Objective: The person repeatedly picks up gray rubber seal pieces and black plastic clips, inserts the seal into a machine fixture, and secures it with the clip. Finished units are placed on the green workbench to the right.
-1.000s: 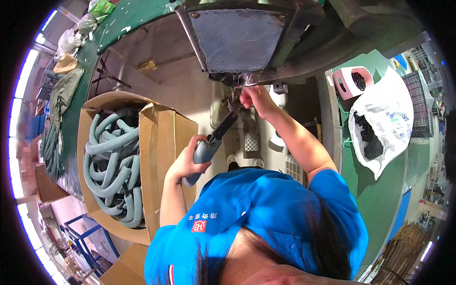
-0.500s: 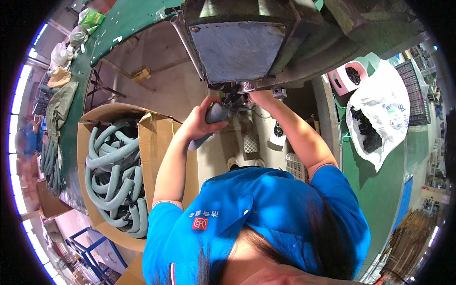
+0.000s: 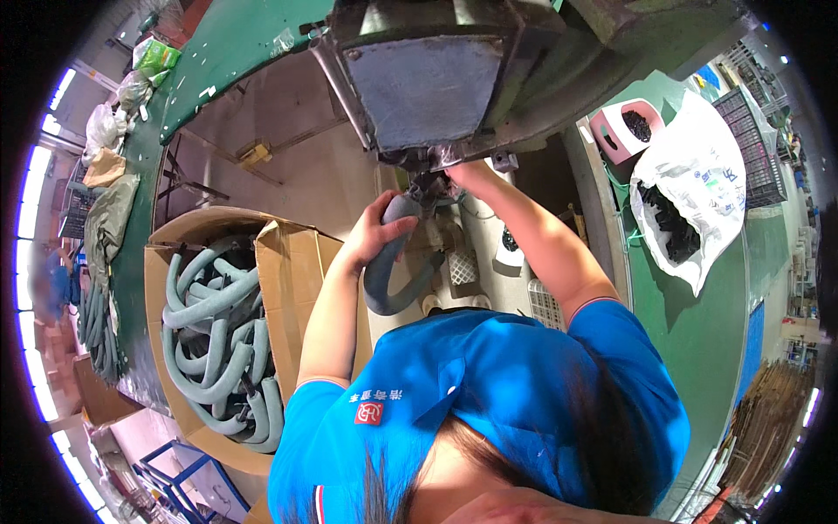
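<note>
Both hands have raised the hose (image 3: 393, 279) higher.

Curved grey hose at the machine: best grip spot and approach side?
Grip the grey hose on its straight upper leg, just below the end held up at the machine, coming from the left. That is where the left hand wraps it now. The U-bend below hangs free and would probably swing.

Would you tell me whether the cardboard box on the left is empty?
No, the cardboard box is packed with many bent grey-green foam hoses, like the one the left hand holds.
</note>
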`<state>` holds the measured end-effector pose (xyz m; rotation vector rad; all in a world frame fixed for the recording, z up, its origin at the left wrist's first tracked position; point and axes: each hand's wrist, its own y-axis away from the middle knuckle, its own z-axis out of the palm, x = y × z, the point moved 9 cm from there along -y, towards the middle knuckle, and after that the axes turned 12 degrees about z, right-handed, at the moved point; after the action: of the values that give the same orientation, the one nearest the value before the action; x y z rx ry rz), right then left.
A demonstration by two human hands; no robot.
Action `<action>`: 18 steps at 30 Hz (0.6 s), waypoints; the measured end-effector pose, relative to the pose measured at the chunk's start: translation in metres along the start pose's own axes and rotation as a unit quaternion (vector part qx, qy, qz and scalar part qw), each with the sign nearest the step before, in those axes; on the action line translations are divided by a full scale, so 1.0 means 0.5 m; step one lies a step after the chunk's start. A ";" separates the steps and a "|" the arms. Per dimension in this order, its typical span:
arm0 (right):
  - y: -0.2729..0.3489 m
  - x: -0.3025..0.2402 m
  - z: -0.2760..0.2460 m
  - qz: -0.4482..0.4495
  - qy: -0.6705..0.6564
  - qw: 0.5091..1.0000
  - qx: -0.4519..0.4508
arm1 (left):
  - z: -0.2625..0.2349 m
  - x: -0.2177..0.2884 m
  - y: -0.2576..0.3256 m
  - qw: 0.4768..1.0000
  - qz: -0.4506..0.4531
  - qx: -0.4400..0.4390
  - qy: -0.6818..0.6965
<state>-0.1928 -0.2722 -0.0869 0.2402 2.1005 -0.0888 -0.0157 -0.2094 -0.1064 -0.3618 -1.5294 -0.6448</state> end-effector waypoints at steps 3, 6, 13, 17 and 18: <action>-0.003 0.009 0.004 0.053 -0.061 0.995 -0.057 | -0.002 0.017 -0.007 1.000 0.007 -0.012 -0.011; -0.012 0.031 0.026 0.028 -0.074 0.993 -0.086 | -0.011 0.025 -0.015 0.998 0.014 -0.028 -0.053; -0.047 0.117 0.054 0.023 0.027 0.997 -0.070 | -0.013 0.021 -0.016 0.998 0.009 -0.051 -0.030; -0.058 0.153 0.073 -0.094 0.045 0.994 -0.043 | -0.011 0.024 -0.019 0.998 0.004 -0.055 -0.028; -0.060 0.149 0.077 -0.106 0.088 0.989 -0.046 | -0.014 0.022 -0.020 0.998 0.007 -0.053 -0.031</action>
<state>-0.2037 -0.2977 -0.1716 -0.0321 2.2949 -0.0996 -0.0167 -0.2230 -0.0974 -0.4757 -1.5541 -0.7105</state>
